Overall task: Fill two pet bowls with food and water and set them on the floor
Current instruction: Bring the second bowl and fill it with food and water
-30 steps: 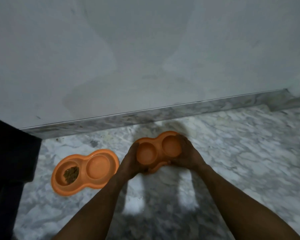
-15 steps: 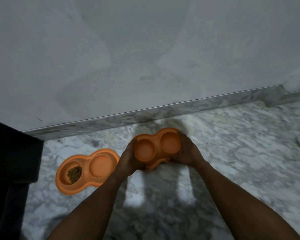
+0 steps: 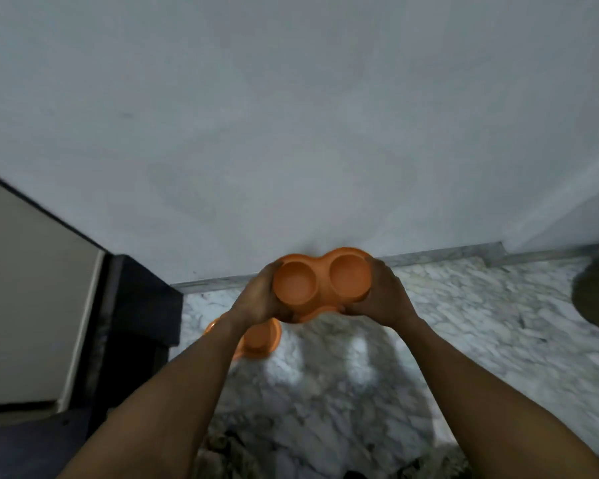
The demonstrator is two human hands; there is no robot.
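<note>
My left hand [image 3: 256, 299] and right hand [image 3: 382, 295] grip the ends of the empty-looking orange double bowl [image 3: 320, 283], clear of the floor [image 3: 464, 323]; next it needs filling, held level.

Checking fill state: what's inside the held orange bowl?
Both wells of the held orange bowl show no kibble; water cannot be told. Left hand and right hand cover its ends.

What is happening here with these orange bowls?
A person grips an orange double pet bowl by its ends, the left hand on one and the right hand on the other, held up off the marble floor near the wall. Both its cups look empty. A second orange double bowl lies on the floor, partly hidden by the left forearm.
</note>
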